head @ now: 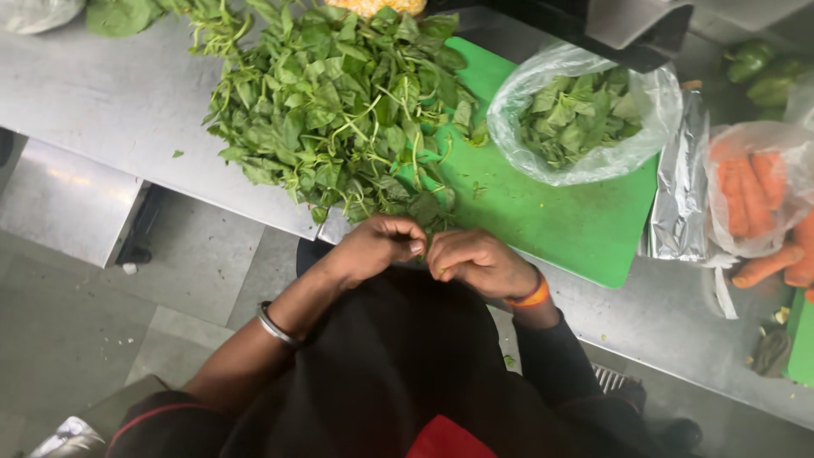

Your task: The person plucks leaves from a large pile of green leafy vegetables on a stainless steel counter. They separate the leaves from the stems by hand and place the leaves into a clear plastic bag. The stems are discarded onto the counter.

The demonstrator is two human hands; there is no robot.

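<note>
Down at the near edge of the green cutting board (543, 216) we work with both hands close together, knuckles almost touching. Our left hand (377, 246) has its grip curled closed, fingertips pinched around a thin green stem that barely shows. Our right hand (476, 261) is curled closed too, just beside the left; what its grip pinches we cannot tell, as the fingers hide it. A metal bangle (276, 326) sits on our left forearm and an orange band (531, 297) on our right wrist.

Just beyond our hands, spilling off the board's left side onto the steel desk (119, 110), lies the big heap of leafy greens (339, 110), stems tangled among the leaves. On the board's far right corner stands a clear plastic bag (585, 110), open at the top and holding plucked leaves. Right of the board lies a crumpled foil pouch (682, 187), and past it a clear bag of carrots (759, 199), with a few carrots poking out. Beyond that, at the far right, sit green peppers (759, 68).
</note>
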